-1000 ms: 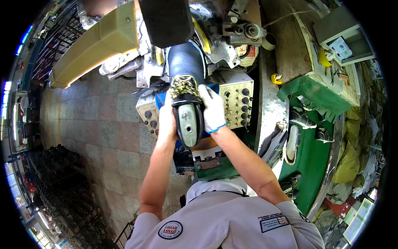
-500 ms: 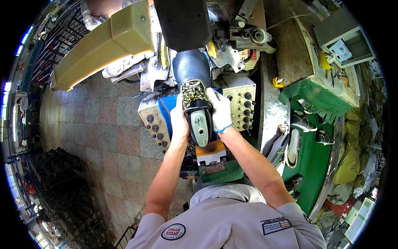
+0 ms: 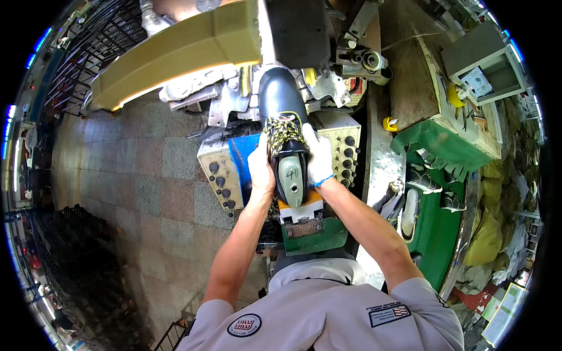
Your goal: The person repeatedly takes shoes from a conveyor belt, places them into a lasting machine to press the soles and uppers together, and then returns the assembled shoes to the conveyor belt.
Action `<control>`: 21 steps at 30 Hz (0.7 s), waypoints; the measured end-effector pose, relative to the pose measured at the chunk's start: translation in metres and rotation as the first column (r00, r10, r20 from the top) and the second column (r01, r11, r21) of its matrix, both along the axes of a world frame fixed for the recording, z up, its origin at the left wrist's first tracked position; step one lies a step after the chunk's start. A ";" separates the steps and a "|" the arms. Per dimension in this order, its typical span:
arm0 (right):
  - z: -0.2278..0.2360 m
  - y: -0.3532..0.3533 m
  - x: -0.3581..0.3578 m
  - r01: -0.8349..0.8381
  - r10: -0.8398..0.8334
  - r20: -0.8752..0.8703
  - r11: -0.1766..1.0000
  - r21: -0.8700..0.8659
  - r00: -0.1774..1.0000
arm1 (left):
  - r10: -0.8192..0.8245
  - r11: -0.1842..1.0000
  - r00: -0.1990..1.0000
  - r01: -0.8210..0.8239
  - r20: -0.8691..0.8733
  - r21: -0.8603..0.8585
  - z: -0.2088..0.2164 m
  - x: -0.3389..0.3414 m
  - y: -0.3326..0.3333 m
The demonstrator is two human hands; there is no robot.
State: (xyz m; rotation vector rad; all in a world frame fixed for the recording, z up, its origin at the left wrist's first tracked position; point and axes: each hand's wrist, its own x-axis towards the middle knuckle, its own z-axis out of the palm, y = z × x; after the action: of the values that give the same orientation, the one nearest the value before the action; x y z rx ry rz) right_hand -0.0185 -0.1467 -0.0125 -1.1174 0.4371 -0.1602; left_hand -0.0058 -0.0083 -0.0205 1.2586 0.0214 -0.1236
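A black leather shoe (image 3: 282,96) with black-and-yellow laces points away from me, its toe at the metal clamps of a machine (image 3: 333,88). Inside it sits a grey-green shoe last (image 3: 291,175), its top facing up with a round hole near the heel. My left hand (image 3: 261,165), in a pale glove, wraps the shoe's left side. Around the right side closes my right hand (image 3: 317,155), in a white glove with a blue cuff. The fingertips of both hands are partly hidden by the shoe. A dark machine head (image 3: 297,35) stands just beyond the toe.
Control boxes with black knobs (image 3: 342,152) flank the shoe. A yellow curved machine cover (image 3: 175,52) arches at the upper left. On the right, a green tray (image 3: 436,234) bears several shoes. Racks of dark items (image 3: 82,257) stand at the lower left, on the tiled floor.
In the picture, the machine, shoe and hands have shifted slightly right, along with a change of view. Both hands keep their hold, and the shoe's toe stays at the clamps.
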 end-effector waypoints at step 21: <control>-0.017 -0.116 -0.172 0.131 -0.132 -0.192 0.991 -0.015 0.972 | 0.407 0.765 0.820 -0.064 -0.403 0.641 -0.190 -0.177 0.033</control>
State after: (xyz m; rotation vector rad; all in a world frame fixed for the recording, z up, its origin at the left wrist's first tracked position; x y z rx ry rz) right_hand -0.1903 -0.2622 -0.0299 -1.1103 0.6853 -0.1690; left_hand -0.1827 0.0243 -0.2103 1.8229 0.7646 -0.2430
